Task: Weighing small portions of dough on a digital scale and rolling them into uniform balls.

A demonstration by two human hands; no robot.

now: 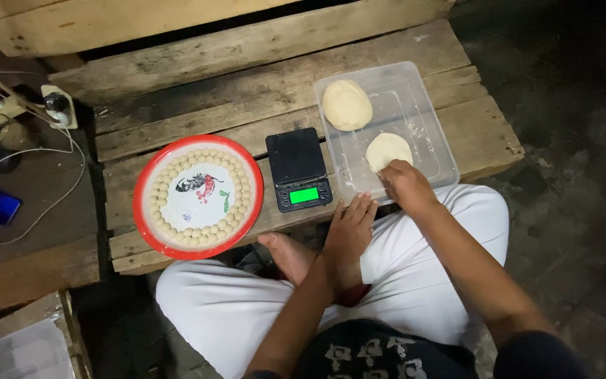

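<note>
A seated person was pictured from above at a low wooden bench (pixel 198 119), with the right hand (pixel 405 184) reached into a clear plastic tray (pixel 438 151) and its fingers closed on the near edge of a flattened dough piece (pixel 388 149). A second, rounder dough lump (pixel 346 104) was left at the far end of the same tray, well apart from the first. The left hand (pixel 351 228) was laid open and empty, fingers spread narrowly, at the bench's front edge just beside the tray's near corner. A small black scale (pixel 299 169) with a lit green display was set between the tray and a red-rimmed plate (pixel 198 196), on which small dough balls (pixel 160 210) were ringed in rows. It was judged that the light tray, which overhung the bench edge, could be tipped or dragged off if the sticky dough was pulled hard, since it was not steadied by the free hand.
</note>
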